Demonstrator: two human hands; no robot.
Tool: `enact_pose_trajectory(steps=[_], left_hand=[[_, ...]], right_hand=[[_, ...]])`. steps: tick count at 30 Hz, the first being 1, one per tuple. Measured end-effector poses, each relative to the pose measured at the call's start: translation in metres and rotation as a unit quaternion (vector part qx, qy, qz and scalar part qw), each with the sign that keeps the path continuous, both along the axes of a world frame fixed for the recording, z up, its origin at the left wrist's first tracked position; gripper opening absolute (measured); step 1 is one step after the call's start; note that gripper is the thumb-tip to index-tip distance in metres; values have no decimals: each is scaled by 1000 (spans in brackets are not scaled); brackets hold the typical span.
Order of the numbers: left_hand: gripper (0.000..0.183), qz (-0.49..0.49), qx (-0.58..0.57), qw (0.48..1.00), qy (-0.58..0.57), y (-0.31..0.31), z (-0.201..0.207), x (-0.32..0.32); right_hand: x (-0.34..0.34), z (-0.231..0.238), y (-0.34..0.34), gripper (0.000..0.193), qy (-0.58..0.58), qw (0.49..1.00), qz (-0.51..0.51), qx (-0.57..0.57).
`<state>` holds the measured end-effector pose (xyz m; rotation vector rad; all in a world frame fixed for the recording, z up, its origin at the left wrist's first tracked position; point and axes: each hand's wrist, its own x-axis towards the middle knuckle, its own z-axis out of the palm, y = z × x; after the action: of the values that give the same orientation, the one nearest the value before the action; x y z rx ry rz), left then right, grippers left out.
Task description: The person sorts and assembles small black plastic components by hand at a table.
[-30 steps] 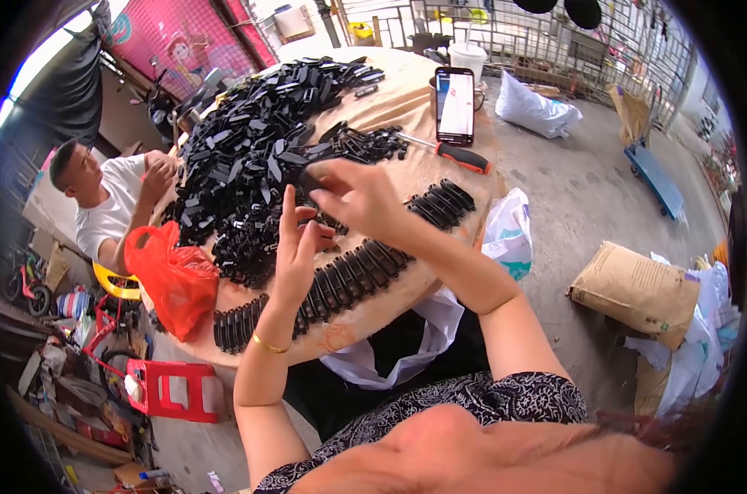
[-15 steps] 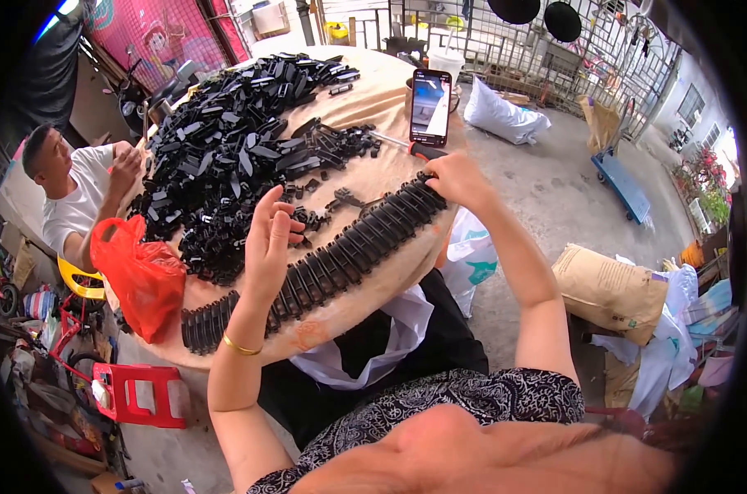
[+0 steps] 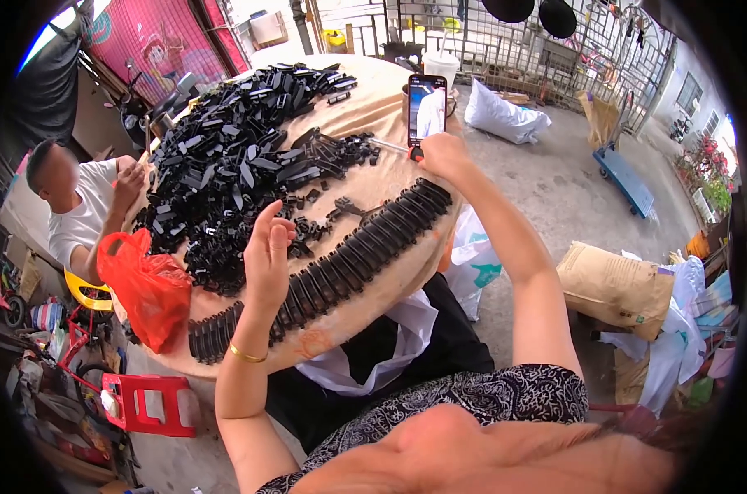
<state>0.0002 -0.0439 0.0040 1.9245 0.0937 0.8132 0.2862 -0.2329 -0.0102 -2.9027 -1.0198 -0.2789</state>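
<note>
A long row of black plastic pieces (image 3: 340, 270), standing side by side, curves along the near edge of the round table. My left hand (image 3: 268, 257) is raised over the row toward its left part, empty, with fingers apart. At the row's right end my right hand (image 3: 441, 156) is closed around the handle of a screwdriver (image 3: 390, 146). Its metal shaft points left, and a bit of red handle shows beside my fingers. A phone (image 3: 427, 107) stands upright just beyond that hand. Behind the row lies a big heap of loose black plastic parts (image 3: 225, 165).
A red plastic bag (image 3: 147, 292) hangs at the table's left edge, above a red stool (image 3: 151, 403). Across on the left sits another person (image 3: 81, 198). Beyond the phone is a white cup (image 3: 441, 66). Sacks (image 3: 616, 288) lie on the floor at right.
My right hand has moved from the right end of the row up to the screwdriver and taken hold of its handle. My left hand stays raised, nearly in place.
</note>
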Motion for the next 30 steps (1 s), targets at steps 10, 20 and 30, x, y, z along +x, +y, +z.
enact_pose_trajectory(steps=[10,20,30], left_hand=[[34,38,43,998,26,0,5,-2],[35,-78,87,985,126,-26,81,65],[49,-199,-15,969,147,-77,35,230]], right_hand=[[-9,32,-36,28,263,766,251,530],[-14,1,13,19,316,636,140,690],[-22,-14,16,19,307,692,152,636]])
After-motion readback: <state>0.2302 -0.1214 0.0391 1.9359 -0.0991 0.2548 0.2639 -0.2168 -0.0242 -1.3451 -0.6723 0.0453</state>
